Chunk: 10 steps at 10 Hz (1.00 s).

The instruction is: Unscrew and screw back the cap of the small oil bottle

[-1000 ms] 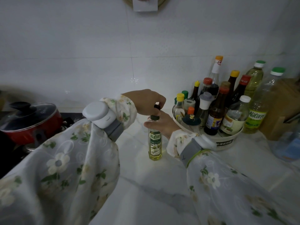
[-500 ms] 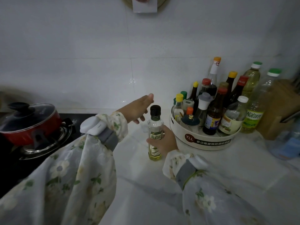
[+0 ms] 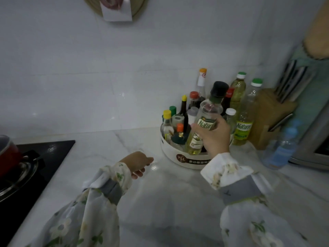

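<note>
The small oil bottle (image 3: 204, 122) sits right of centre in the frame, held off the counter and tilted, its black cap (image 3: 219, 89) leaning toward the upper right and seated on the neck. The right hand (image 3: 214, 138) grasps it around the labelled body, fingers wrapped at the label's lower edge, which leaves the cap clear and puts the base over the round white condiment tray (image 3: 179, 158). That placement suggests the cap work is finished and the bottle is being returned to the tray; whether the cap is fully tightened cannot be told. The base appears to hang just above the tray's front gap, between a dark-topped jar (image 3: 178, 139) and the hand. The left hand (image 3: 138, 163) lies lower and left of centre, just above the marble counter (image 3: 160, 202), fingers loosely curled and holding nothing, apparently no longer needed. Behind the tray, two tall green-capped oil bottles (image 3: 244, 113) stand beside a knife block (image 3: 270, 118). A red pot (image 3: 7, 154) occupies the hob (image 3: 44, 157) at the left edge.
</note>
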Motion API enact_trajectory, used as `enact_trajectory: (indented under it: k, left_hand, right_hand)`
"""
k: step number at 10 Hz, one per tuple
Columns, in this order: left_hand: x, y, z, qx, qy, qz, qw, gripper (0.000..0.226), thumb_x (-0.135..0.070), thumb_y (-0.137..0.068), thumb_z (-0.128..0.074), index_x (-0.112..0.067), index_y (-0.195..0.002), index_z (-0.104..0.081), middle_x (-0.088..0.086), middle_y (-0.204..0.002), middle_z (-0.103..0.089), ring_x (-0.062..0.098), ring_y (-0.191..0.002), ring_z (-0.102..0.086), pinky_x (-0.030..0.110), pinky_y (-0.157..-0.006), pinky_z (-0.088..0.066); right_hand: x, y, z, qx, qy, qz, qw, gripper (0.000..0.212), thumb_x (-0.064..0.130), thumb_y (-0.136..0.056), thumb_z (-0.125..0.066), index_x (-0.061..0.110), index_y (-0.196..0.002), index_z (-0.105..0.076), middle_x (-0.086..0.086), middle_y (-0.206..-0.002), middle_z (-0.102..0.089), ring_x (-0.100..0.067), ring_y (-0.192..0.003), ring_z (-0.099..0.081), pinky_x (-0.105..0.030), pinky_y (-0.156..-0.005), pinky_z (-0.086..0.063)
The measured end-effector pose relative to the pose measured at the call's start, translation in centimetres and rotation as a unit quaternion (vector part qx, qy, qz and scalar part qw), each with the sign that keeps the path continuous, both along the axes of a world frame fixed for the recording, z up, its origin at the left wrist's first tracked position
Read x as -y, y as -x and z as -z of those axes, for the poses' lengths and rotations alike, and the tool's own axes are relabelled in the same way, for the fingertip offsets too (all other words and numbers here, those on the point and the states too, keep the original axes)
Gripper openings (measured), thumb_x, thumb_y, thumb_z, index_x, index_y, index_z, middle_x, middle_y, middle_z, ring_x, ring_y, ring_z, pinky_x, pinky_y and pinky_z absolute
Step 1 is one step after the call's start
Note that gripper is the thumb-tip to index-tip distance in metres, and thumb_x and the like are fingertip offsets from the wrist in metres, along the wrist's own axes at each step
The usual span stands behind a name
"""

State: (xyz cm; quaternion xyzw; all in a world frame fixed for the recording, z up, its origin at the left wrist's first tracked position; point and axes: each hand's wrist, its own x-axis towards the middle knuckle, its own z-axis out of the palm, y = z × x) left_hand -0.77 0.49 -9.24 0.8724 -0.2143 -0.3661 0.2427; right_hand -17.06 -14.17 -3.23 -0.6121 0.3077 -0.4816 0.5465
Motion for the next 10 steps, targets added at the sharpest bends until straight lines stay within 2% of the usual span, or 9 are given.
enact_trajectory:
  k: [1, 2, 3, 4, 5, 7, 9, 10]
  left_hand:
    - [1.4, 0.8, 0.7, -0.01, -0.003, 0.011, 1.0, 0.031, -0.04, -0.094, -0.046, -0.01, -0.094, -0.056, 0.004, -0.072, -0.053, 0.016, -0.054, -0.052, 0.023, -0.053, -0.042]
    - [3.7, 1.8, 1.1, -0.009, -0.009, 0.028, 1.0, 0.033, -0.041, -0.094, -0.046, -0.01, -0.095, -0.057, 0.003, -0.073, -0.054, 0.016, -0.056, -0.052, 0.024, -0.054, -0.043]
    - [5.1, 2.5, 1.2, -0.009, -0.012, 0.04, 0.999, 0.033, -0.041, -0.094, -0.046, -0.01, -0.096, -0.058, 0.004, -0.075, -0.056, 0.016, -0.058, -0.052, 0.024, -0.056, -0.044]
    - [6.6, 3.2, 1.3, -0.009, -0.018, 0.056, 0.998, 0.032, -0.04, -0.094, -0.045, -0.01, -0.097, -0.058, 0.004, -0.076, -0.057, 0.016, -0.059, -0.053, 0.025, -0.057, -0.045]
    - [7.1, 3.4, 1.4, -0.009, -0.024, 0.066, 0.998, 0.033, -0.04, -0.094, -0.045, -0.01, -0.098, -0.058, 0.003, -0.074, -0.056, 0.015, -0.058, -0.052, 0.025, -0.056, -0.045]
    - [7.7, 3.4, 1.5, -0.009, -0.027, 0.066, 0.997, 0.033, -0.04, -0.095, -0.046, -0.01, -0.099, -0.059, 0.004, -0.075, -0.057, 0.016, -0.059, -0.053, 0.028, -0.065, -0.047]
    - [8.0, 3.4, 1.6, -0.009, -0.033, 0.075, 0.997, 0.033, -0.041, -0.094, -0.047, -0.01, -0.097, -0.059, 0.003, -0.074, -0.057, 0.015, -0.058, -0.053, 0.025, -0.059, -0.046]
    - [8.1, 3.8, 1.4, -0.007, -0.026, 0.079, 0.997, 0.032, -0.04, -0.094, -0.047, -0.01, -0.096, -0.058, 0.003, -0.075, -0.057, 0.015, -0.058, -0.053, 0.025, -0.058, -0.045]
  right_hand:
    - [1.9, 0.7, -0.2, -0.002, 0.005, 0.041, 0.999, 0.039, 0.007, -0.061, -0.08, 0.02, -0.092, -0.059, -0.002, -0.09, -0.066, -0.018, -0.086, -0.063, -0.032, -0.077, -0.053]
    - [3.5, 0.7, 0.9, -0.036, 0.005, 0.057, 0.998, 0.04, 0.005, -0.06, -0.08, 0.018, -0.089, -0.057, 0.006, -0.081, -0.061, -0.016, -0.084, -0.059, -0.025, -0.071, -0.048]
    - [4.2, 0.4, 2.3, -0.062, -0.005, 0.055, 0.997, 0.04, 0.006, -0.061, -0.08, 0.015, -0.094, -0.059, 0.0, -0.089, -0.061, -0.019, -0.088, -0.058, -0.028, -0.074, -0.046]
    - [4.9, -0.1, 3.9, -0.099, -0.019, 0.051, 0.994, 0.048, 0.008, -0.062, -0.079, 0.007, -0.107, -0.059, -0.003, -0.098, -0.06, -0.017, -0.093, -0.055, -0.027, -0.078, -0.042]
    - [5.0, -0.4, 4.6, -0.118, -0.02, 0.043, 0.992, 0.05, 0.009, -0.064, -0.079, 0.006, -0.109, -0.059, -0.002, -0.097, -0.059, -0.017, -0.093, -0.054, -0.025, -0.077, -0.04]
    - [5.3, -0.9, 6.0, -0.159, -0.021, 0.01, 0.987, 0.056, 0.012, -0.062, -0.08, 0.01, -0.112, -0.055, -0.005, -0.105, -0.062, -0.016, -0.092, -0.054, -0.028, -0.08, -0.043]
    - [5.3, -0.5, 6.9, -0.177, 0.014, -0.01, 0.984, 0.06, 0.015, -0.063, -0.08, 0.01, -0.115, -0.05, -0.01, -0.115, -0.062, -0.022, -0.102, -0.057, -0.031, -0.087, -0.044]
    - [5.1, -0.4, 7.0, -0.181, 0.025, -0.03, 0.983, 0.07, 0.013, -0.062, -0.08, 0.011, -0.123, -0.044, -0.008, -0.12, -0.058, -0.021, -0.108, -0.054, -0.03, -0.09, -0.041]
